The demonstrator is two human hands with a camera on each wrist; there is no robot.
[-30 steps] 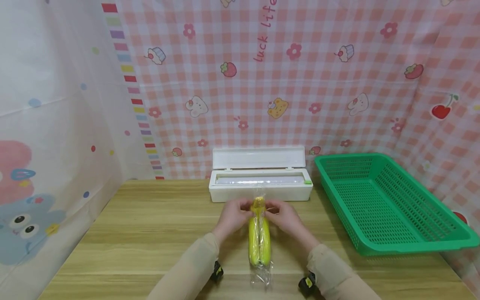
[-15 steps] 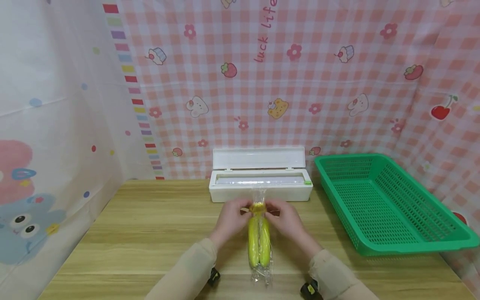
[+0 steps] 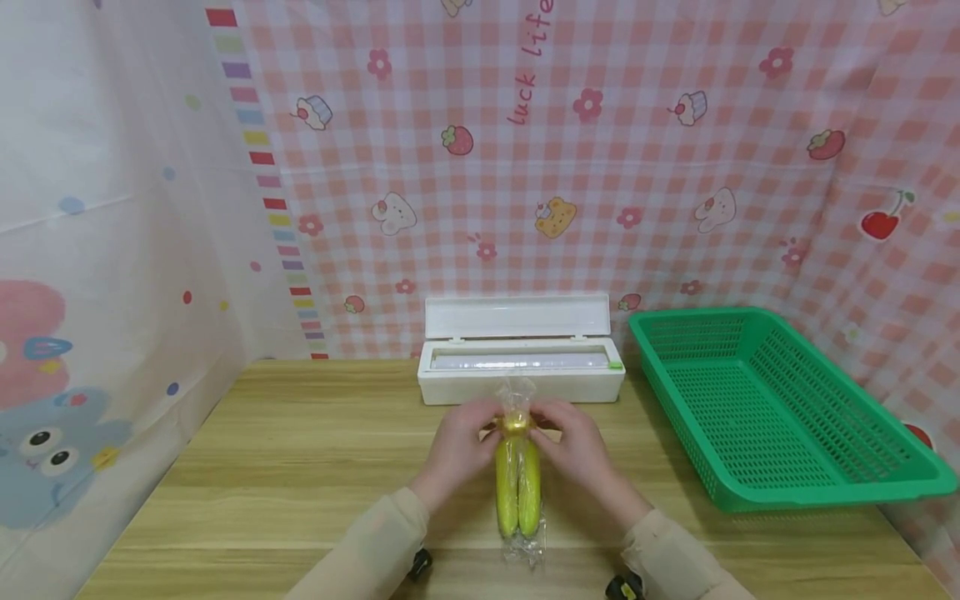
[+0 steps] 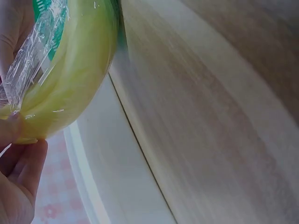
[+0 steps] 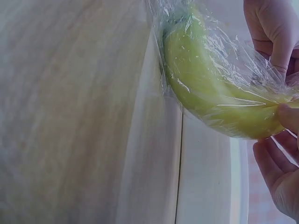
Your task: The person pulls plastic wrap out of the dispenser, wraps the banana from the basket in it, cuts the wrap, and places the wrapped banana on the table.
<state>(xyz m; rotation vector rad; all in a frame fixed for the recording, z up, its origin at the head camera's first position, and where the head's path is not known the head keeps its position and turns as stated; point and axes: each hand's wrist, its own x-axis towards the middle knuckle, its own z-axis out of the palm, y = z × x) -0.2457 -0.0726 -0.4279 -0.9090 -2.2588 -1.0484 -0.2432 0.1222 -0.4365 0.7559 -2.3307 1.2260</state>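
Note:
A pair of yellow-green bananas [image 3: 507, 492], wrapped in clear cling film [image 3: 516, 392], is between my hands in the middle of the table. My left hand [image 3: 461, 437] pinches the wrapped stem end from the left, with thumb and fingers. From the right, my right hand [image 3: 573, 442] pinches the same end. Loose film sticks out past the stem and beyond the lower tips. In the right wrist view the film lies wrinkled over the curved bananas [image 5: 196, 79]. The left wrist view shows thumb and fingertips at the stem of the bananas [image 4: 88, 60].
Behind the hands stands a white cling film dispenser [image 3: 457, 389], its lid [image 3: 517, 317] raised, a film roll inside. A green perforated basket [image 3: 832, 500] sits at the right. The wooden table [image 3: 300, 467] meets a checked cloth backdrop [image 3: 645, 167].
The stem end has moved slightly toward me, and the loose film beyond it has spread wider. Both hands have shifted a little and still pinch the wrapped bananas.

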